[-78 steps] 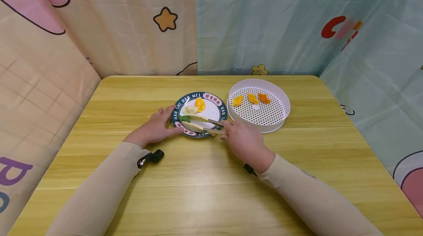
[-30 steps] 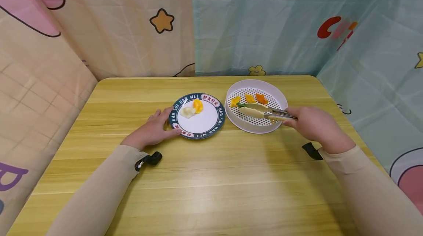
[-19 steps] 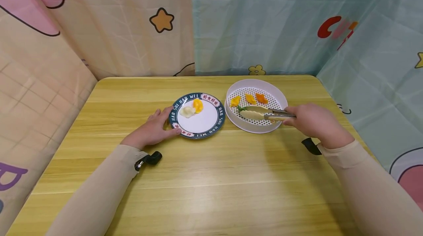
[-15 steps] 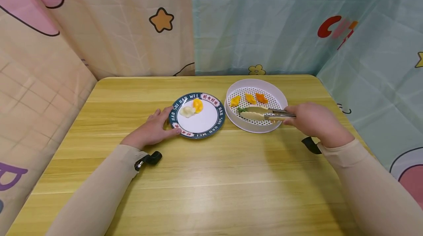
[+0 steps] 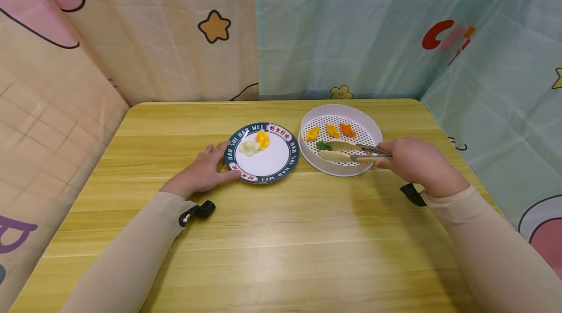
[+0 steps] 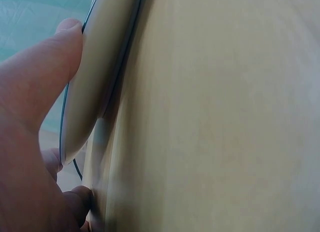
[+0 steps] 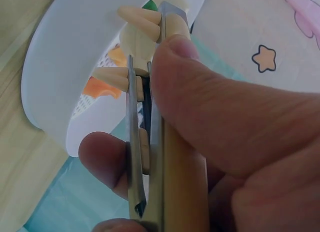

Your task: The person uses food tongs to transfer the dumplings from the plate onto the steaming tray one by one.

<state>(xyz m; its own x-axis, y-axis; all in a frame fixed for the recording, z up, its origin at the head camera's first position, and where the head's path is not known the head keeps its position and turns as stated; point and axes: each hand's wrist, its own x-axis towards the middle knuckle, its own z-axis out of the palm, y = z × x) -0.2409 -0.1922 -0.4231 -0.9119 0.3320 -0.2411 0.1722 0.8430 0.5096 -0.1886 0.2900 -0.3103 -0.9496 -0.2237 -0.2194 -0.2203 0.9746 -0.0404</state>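
My right hand (image 5: 412,162) grips metal tongs (image 5: 371,153) with pale, spoon-like tips over the white steamer basket (image 5: 340,169). Their tips stand apart. A green dumpling (image 5: 324,146) lies on the perforated base at the far end of the upper tip, partly hidden by it. Farther back in the basket sit two yellow dumplings, one at the left (image 5: 313,133), and an orange dumpling (image 5: 348,130). My left hand (image 5: 202,169) rests against the left rim of a round plate (image 5: 281,176), fingers spread and thumb on the edge. The plate bears a white dumpling (image 5: 249,148) and a yellow dumpling (image 5: 263,140), touching.
Plate and basket stand side by side, almost touching, on a wooden table (image 5: 272,240). Printed curtains (image 5: 307,35) hang behind the table's back edge and along both sides. The basket's raised wall surrounds the dumplings in it.
My right hand has carried the green dumpling in the tongs from the plate rightward into the basket. The tongs' tips have since parted, and the dumpling lies free. My left hand has stayed at the plate.
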